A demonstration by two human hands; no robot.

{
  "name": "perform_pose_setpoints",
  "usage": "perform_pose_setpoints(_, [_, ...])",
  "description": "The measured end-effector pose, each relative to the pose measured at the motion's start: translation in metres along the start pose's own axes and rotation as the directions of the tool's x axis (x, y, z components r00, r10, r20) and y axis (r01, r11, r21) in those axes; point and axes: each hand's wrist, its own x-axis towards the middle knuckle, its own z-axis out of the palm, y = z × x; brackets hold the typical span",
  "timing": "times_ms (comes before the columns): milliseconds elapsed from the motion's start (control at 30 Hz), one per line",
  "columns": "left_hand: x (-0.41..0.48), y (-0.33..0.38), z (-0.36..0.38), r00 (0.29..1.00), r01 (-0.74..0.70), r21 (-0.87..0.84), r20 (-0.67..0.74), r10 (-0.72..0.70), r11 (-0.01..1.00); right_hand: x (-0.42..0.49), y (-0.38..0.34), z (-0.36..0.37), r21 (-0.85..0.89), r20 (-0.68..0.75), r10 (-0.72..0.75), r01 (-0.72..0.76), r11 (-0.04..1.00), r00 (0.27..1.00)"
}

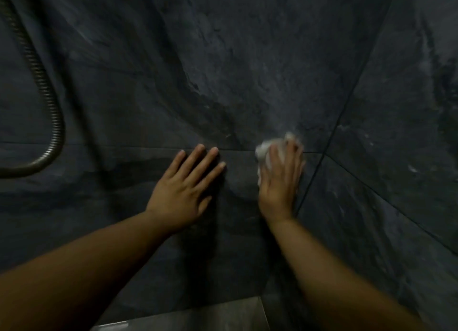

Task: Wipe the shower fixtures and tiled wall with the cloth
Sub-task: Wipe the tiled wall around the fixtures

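Head view: right grip (280, 182) presses cloth (264, 150) flat-fingered on wall (223, 58) by its corner, left grip (183, 194) spread, bracing; wiping seemingly midway.

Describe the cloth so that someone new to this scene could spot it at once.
On the dark tiled wall, look just left of the corner seam, where the right hand presses flat. The cloth bunches under its fingers, the only white thing; the left hand beside it is empty.
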Motion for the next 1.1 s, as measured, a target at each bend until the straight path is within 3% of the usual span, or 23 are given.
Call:
perform_pose_setpoints(133, [-0.002, -0.002, 0.008, 1.0, -0.01, 0.017, -0.026, 0.011, 1.0, 0.071, -0.001, -0.01, 0.03, -0.195, -0.028, 0.034, 0.999, 0.98])
perform_pose_setpoints(267, [-0.003, 0.0, 0.012, 0.998, -0.001, 0.025, -0.064, 0.003, 1.0, 0.022, 0.021, 0.003, -0.006, -0.257, 0.036, -0.039, 0.999, 0.966])
perform_pose_setpoints(400, [-0.003, -0.001, 0.011, 0.997, -0.014, 0.022, -0.079, 0.016, 1.0, -0.071, 0.038, 0.014, 0.033, -0.138, 0.28, -0.278, 0.96, 0.95])
perform_pose_setpoints(500, [-0.003, 0.0, 0.009, 0.998, -0.013, 0.029, -0.063, 0.014, 1.0, -0.096, 0.022, 0.016, 0.101, -0.065, 0.473, -0.466, 0.879, 0.879])
perform_pose_setpoints(700, [-0.003, -0.002, 0.006, 0.997, -0.039, 0.048, -0.058, 0.041, 0.998, -0.007, 0.006, 0.02, 0.126, -0.351, 0.301, -0.274, 0.954, 0.887])
perform_pose_setpoints(867, [-0.023, -0.014, 0.003, 0.999, -0.04, 0.068, 0.001, 0.041, 0.997, -0.052, 0.01, 0.031, 0.02, -0.243, 0.185, -0.186, 0.982, 0.952])
perform_pose_setpoints(1000, [-0.076, -0.032, 0.005, 0.992, 0.102, 0.113, 0.068, -0.11, 0.988, -0.056, -0.006, 0.036, 0.061, -0.265, 0.276, -0.269, 0.961, 0.924])
perform_pose_setpoints(1100, [-0.104, -0.05, 0.008, 0.988, 0.12, 0.115, 0.079, -0.13, 0.986, -0.051, -0.038, 0.047, 0.147, -0.279, 0.401, -0.374, 0.916, 0.873])
